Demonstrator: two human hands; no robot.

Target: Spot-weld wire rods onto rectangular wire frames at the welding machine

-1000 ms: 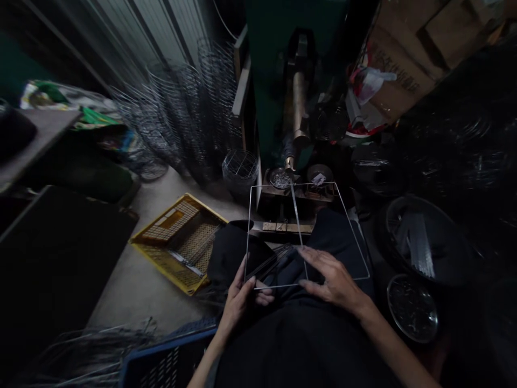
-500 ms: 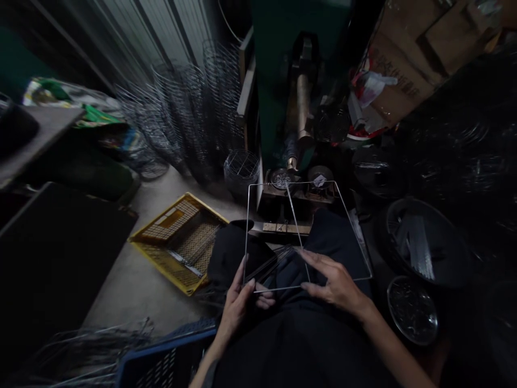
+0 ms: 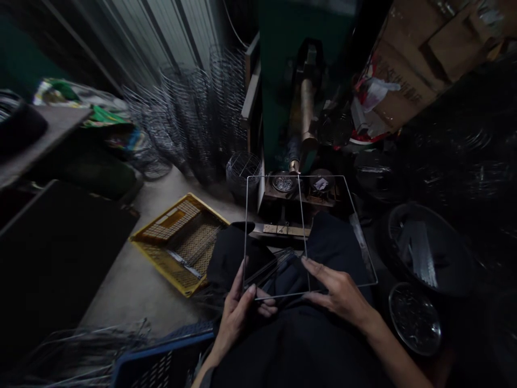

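Left of the centre, a yellow plastic crate (image 3: 159, 268) is resting on the floor. At the lower centre, the left hand (image 3: 237, 308) is pinching the lower left corner of a rectangular wire frame (image 3: 301, 207), which is occupying the middle of the view. Beside it, the right hand (image 3: 337, 288) is grasping the middle bar (image 3: 304, 237) between thumb and fingers. At the lower right, a round dish (image 3: 440, 330) is lying.

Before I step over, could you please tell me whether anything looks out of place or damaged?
Nothing looks plainly damaged. The yellow crate sits skewed on the floor, and wires near the blue crate lie in an untidy spread. The held wire frame looks whole.
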